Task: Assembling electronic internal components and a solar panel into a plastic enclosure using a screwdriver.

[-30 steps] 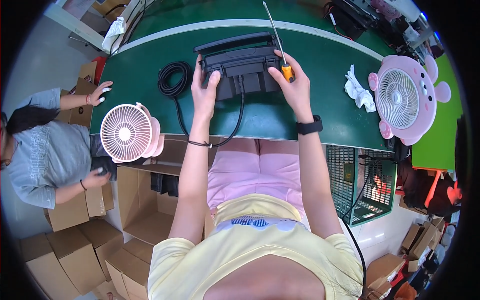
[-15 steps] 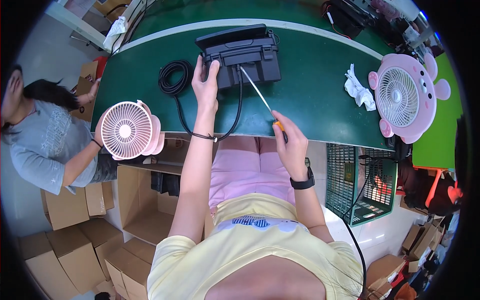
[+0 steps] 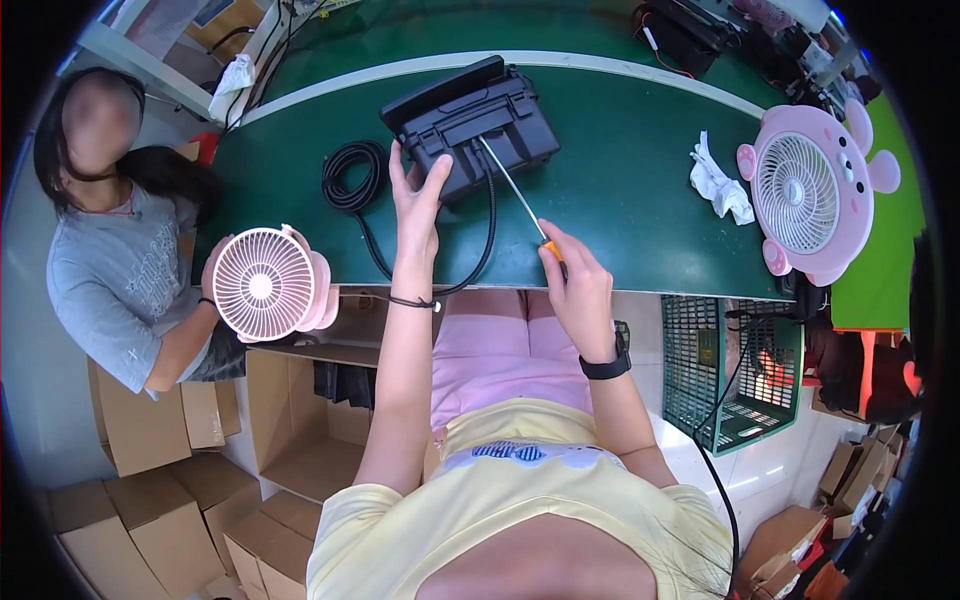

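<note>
Nearest, seen from above, is the wearer's pale yellow T-shirt (image 3: 400,530), with pink trousers (image 3: 500,340) beyond it. Two bare forearms reach forward over a dark green tabletop (image 3: 620,205).

The right hand (image 3: 582,285), with a black watch (image 3: 608,362) at its wrist, is closed round the orange-and-black handle of a slim metal screwdriver (image 3: 516,193). Its shaft slants up and leftward, the tip at the near face of a black plastic box (image 3: 530,140), beside where a cable meets it; whether the tip touches is too small to tell.

The left hand (image 3: 416,205) holds the box's left end, thumb on the near face, fingers partly hidden behind. The box is tilted above the middle of the table, a flat black panel (image 3: 445,97) along its far edge.

From the box, a ribbed black cable (image 3: 491,220) curves down past the left wrist and up to a loose coil on the left.

A pale pink round fan (image 3: 262,285) stands at the table's left edge, a co-worker (image 3: 120,270) in a grey T-shirt behind it. Farther right lie a crumpled white tissue (image 3: 717,180) and a pink animal-faced fan (image 3: 800,190).
</note>
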Demonstrator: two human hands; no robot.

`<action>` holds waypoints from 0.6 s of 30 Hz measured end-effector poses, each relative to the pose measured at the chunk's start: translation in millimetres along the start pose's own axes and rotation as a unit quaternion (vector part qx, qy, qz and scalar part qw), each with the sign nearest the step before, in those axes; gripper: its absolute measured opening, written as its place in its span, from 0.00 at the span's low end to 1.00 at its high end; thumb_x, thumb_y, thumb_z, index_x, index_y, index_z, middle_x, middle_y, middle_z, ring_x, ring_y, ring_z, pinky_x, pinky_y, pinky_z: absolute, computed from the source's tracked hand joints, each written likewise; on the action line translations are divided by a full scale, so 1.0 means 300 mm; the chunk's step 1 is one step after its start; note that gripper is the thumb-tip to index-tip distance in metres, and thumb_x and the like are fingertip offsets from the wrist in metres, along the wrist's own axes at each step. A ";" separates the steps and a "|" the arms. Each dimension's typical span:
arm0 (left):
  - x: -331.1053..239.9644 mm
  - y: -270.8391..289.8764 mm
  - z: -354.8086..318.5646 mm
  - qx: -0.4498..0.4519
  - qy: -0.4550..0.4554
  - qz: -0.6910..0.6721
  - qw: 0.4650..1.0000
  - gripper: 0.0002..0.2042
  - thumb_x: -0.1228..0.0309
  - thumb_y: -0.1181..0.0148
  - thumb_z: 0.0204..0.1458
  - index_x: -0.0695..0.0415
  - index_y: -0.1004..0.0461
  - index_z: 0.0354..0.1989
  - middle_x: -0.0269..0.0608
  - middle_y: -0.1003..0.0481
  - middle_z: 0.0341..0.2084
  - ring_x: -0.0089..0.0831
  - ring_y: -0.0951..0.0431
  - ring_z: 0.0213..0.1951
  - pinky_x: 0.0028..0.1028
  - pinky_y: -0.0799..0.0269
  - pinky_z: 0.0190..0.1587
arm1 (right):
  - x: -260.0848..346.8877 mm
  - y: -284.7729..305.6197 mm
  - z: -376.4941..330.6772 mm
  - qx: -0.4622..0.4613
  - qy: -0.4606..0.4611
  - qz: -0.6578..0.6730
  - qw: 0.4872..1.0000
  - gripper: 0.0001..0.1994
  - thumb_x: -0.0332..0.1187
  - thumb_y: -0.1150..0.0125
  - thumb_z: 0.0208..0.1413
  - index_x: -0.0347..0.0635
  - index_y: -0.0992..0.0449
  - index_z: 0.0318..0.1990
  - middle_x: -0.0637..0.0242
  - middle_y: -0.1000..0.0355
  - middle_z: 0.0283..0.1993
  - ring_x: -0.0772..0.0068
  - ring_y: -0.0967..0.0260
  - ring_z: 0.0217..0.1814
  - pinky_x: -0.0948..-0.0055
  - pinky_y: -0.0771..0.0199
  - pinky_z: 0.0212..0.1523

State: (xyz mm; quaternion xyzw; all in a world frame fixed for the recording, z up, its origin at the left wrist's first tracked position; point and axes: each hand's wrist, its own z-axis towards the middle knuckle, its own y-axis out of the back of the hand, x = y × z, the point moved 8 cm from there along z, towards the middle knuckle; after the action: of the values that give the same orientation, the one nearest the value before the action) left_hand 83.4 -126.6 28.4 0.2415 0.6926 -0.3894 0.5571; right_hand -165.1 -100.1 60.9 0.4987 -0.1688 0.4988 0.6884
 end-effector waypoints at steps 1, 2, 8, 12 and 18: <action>0.001 -0.001 -0.001 0.002 0.002 0.001 1.000 0.49 0.67 0.28 0.52 0.52 0.59 0.76 0.51 0.33 0.60 0.36 0.30 0.60 0.32 0.34 0.62 | 0.004 -0.001 0.003 0.010 -0.001 -0.006 1.000 0.15 0.29 0.42 0.63 0.43 0.24 0.57 0.52 0.21 0.45 0.51 0.21 0.40 0.63 0.21 0.39; 0.004 -0.001 -0.001 0.004 0.002 0.001 1.000 0.49 0.67 0.28 0.52 0.52 0.59 0.76 0.51 0.33 0.60 0.36 0.30 0.60 0.32 0.34 0.62 | 0.003 0.002 0.003 0.008 -0.002 -0.007 1.000 0.15 0.29 0.42 0.63 0.43 0.24 0.57 0.52 0.21 0.45 0.51 0.21 0.40 0.63 0.21 0.39; 0.040 0.021 0.013 0.013 -0.030 -0.022 0.999 0.48 0.68 0.28 0.52 0.52 0.58 0.76 0.52 0.36 0.61 0.37 0.32 0.61 0.33 0.36 0.63 | -0.063 -0.043 -0.006 0.172 -0.212 0.212 0.938 0.19 0.29 0.44 0.64 0.43 0.27 0.62 0.53 0.22 0.35 0.54 0.26 0.28 0.66 0.24 0.32; 0.033 0.009 -0.004 0.016 -0.057 -0.022 0.998 0.48 0.67 0.28 0.52 0.52 0.58 0.76 0.52 0.40 0.63 0.39 0.34 0.62 0.34 0.37 0.64 | -0.038 -0.015 -0.018 0.143 -0.161 0.159 0.964 0.19 0.28 0.44 0.64 0.43 0.28 0.62 0.52 0.23 0.34 0.55 0.28 0.28 0.65 0.25 0.34; 0.020 0.005 -0.019 0.017 -0.069 -0.010 0.997 0.48 0.67 0.29 0.52 0.51 0.59 0.76 0.52 0.42 0.64 0.39 0.34 0.62 0.34 0.37 0.63 | 0.058 -0.001 -0.037 0.090 -0.018 0.037 0.995 0.19 0.27 0.45 0.64 0.43 0.29 0.62 0.48 0.24 0.40 0.45 0.25 0.37 0.58 0.24 0.38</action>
State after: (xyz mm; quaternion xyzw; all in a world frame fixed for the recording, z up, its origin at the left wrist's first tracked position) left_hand 79.7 -121.8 22.8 0.2164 0.6483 -0.4223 0.5955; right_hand -160.1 -81.7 68.5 0.5610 -0.1535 0.5282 0.6187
